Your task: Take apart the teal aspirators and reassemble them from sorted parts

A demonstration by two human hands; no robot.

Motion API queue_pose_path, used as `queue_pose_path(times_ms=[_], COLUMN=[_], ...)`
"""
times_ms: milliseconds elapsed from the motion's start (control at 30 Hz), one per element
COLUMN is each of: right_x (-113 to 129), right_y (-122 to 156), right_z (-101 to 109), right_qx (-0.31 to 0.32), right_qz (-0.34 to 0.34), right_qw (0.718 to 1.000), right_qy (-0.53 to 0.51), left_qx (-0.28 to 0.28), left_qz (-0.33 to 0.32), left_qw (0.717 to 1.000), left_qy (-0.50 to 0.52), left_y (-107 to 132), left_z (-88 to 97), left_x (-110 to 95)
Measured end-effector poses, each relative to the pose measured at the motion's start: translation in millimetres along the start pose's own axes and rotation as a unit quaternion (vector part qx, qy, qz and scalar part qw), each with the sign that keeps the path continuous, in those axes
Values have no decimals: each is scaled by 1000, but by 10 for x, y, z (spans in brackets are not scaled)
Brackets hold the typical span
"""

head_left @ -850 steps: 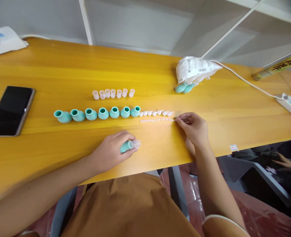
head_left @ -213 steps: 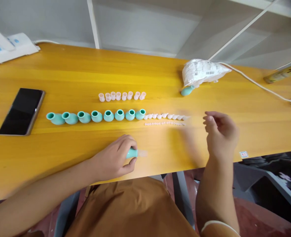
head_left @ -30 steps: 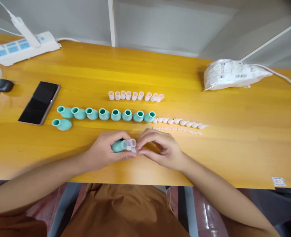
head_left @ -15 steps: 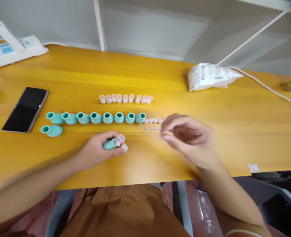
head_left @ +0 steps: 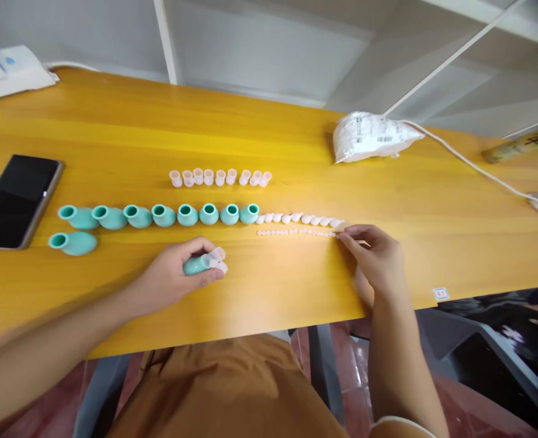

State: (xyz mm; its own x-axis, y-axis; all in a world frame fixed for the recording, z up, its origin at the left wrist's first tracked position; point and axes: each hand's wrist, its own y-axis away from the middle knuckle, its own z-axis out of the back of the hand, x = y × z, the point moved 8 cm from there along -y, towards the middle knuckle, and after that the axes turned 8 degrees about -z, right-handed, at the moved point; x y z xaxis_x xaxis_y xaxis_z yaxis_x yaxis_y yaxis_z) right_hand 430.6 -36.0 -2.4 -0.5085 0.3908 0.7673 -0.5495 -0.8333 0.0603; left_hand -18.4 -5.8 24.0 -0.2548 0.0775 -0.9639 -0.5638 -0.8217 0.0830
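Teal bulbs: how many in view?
10: eight bulbs in a row, a loose bulb on the near side of the row's left end, a held bulb in the left hand. More could be hidden behind the bag.

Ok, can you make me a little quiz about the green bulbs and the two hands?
1. How many green bulbs are in the long row?
2. True or false: the left hand is empty.
3. What is the right hand nearest to? A: the white bag. B: the phone. C: the end of the row of tiniest pale pieces.

Key:
1. Eight.
2. False; it holds another bulb.
3. C.
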Motion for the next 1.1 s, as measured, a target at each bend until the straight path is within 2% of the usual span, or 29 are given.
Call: queue_pose_path(times_ms=[167,400,500,600,667,733,800,867,967,1100], right_x=[119,7,25,216,444,769,1121,1394,1664,1824], right_y=[27,1,50,283,548,893,1311,1657,1956,2060], right_z=[2,74,189,246,124,-181,-548,-817,-1099,-1243], right_qx=[-20,-12,-44,-94,-74,25,142,213,241,193], right_qz=[13,-14,-23,14,66,149,249,307,365,434], right_qw=[999,1000,999,995,993,987,957,926,898,880], right_qy=[21,23,7,-28,-58,-58,-38,-59,-36,5], left_qx=[6,8,9,10,10,14,21,26,27,32], left_qz=[-4,-9,-12,-16,-13,-8,-1,6,5,-5], left_qw=[1000,1000,1000,1000,1000,999,999,1000,1000,999], left_qy=[-11,-7,-1,11,22,32,30,17,9,26], left_y=[7,26,24,28,36,43,51,59,65,66], left_z=[9,-3,-19,-30,-35,-42,-52,-54,-53,-67], left_x=[-9,29,31,14,1,-14,-26,-30,-41,-67])
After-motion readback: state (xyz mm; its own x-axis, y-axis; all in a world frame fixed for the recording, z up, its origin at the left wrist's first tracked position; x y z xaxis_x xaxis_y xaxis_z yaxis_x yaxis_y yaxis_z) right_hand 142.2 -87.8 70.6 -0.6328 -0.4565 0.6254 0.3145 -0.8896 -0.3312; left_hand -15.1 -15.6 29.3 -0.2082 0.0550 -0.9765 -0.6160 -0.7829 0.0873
